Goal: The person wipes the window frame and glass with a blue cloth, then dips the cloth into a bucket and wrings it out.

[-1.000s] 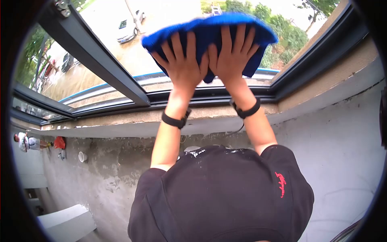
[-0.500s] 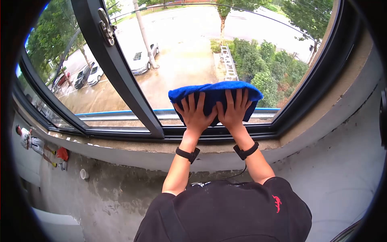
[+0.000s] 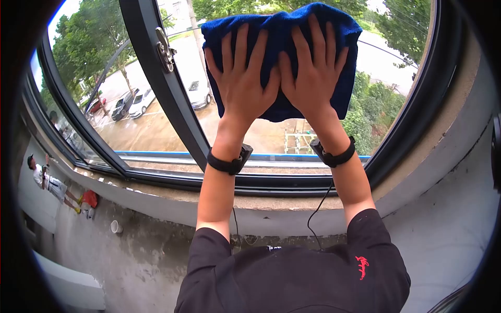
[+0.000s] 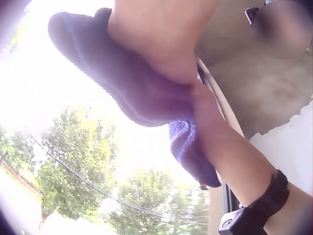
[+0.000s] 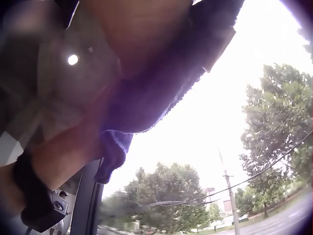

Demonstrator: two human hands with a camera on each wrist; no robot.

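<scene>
A blue cloth is spread against the window pane, its top edge bunched into soft folds. My left hand presses flat on its left half with the fingers spread and pointing up. On the right half lies my right hand, also flat and spread, the two thumbs close together in the middle. From the left wrist view the cloth shows as a dark, fuzzy-edged sheet under the hand. In the right wrist view a fold of the cloth hangs below the palm.
A dark window frame surrounds the pane, with a metal handle on the upright at left. Below runs a rough sill. Another person stands far left near a red bag and a white bucket. Thin cables hang from the wrists.
Both hands and the cloth first went down the pane toward the lower frame, then back up to the upper part. The head view has tilted, showing more of the outdoors.
</scene>
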